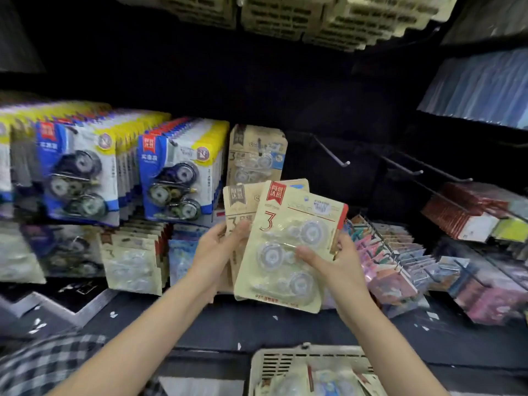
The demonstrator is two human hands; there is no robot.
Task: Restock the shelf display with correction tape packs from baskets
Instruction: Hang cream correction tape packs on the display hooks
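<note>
My right hand (334,264) grips a beige correction tape pack (288,232) with a red label and three clear rolls, thumb across its front. My left hand (220,247) holds another beige pack (238,201) just behind it, thumb on its face. Both packs are raised in front of the shelf display, below a beige pack (257,152) hanging on a hook. A cream basket (285,358) with more packs sits at the bottom centre.
Blue-and-yellow tape packs (168,170) hang in dense rows at left. Bare metal hooks (331,152) stick out of the dark back panel to the right. Pink and red packs (391,261) fill the right racks. Stacked cream baskets (314,15) sit overhead.
</note>
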